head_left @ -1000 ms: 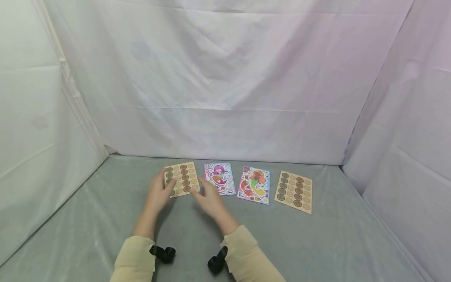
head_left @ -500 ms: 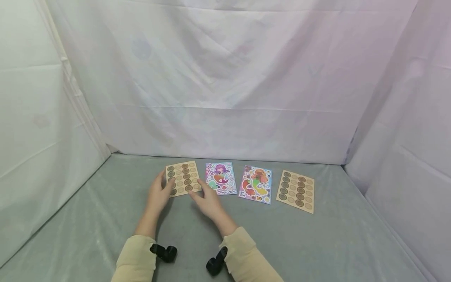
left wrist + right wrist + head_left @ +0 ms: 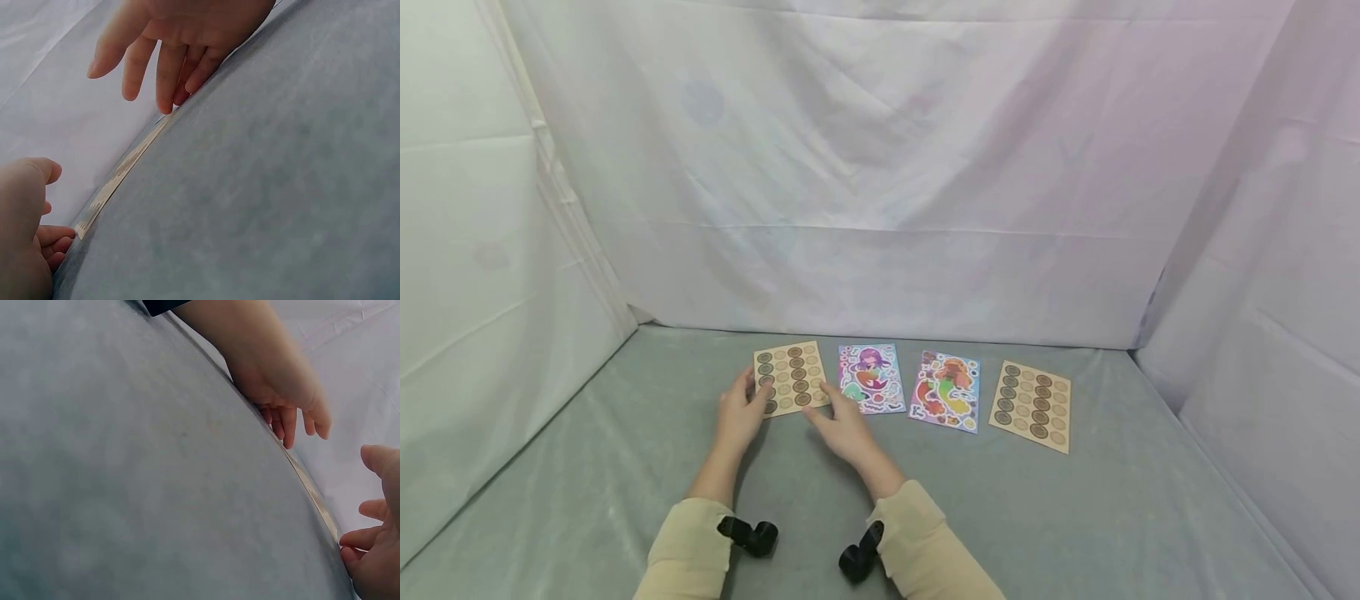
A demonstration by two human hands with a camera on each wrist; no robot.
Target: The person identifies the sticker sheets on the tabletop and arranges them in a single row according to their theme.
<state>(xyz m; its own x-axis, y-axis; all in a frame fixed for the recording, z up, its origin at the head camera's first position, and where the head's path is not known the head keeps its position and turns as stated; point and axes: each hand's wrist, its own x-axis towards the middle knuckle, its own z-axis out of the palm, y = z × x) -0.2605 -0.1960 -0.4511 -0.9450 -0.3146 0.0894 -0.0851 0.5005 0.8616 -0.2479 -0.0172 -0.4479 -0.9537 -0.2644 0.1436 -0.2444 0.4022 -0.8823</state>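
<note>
A tan sheet of round brown stickers (image 3: 790, 375) lies flat at the left end of a row of sheets. My left hand (image 3: 740, 419) is at its left edge, fingertips right at the border and the thumb raised over the sheet. On the opposite side, my right hand (image 3: 847, 431) has its fingertips at the right edge, its thumb also held above. In the left wrist view the sheet (image 3: 122, 172) shows as a thin strip between the fingers of both hands. The right wrist view shows the right hand (image 3: 378, 544) with its fingers loosely spread at one end of the strip.
To the right lie a purple-haired mermaid sticker sheet (image 3: 871, 379), an orange-haired mermaid sticker sheet (image 3: 945, 392) and another tan sheet of round stickers (image 3: 1030, 407). A grey cloth (image 3: 1112, 508) covers the table. White curtains (image 3: 880, 167) enclose the back and sides.
The head view has shifted slightly. Both hands stay at the left tan sheet's edges, and the sheets keep their places in the row.
</note>
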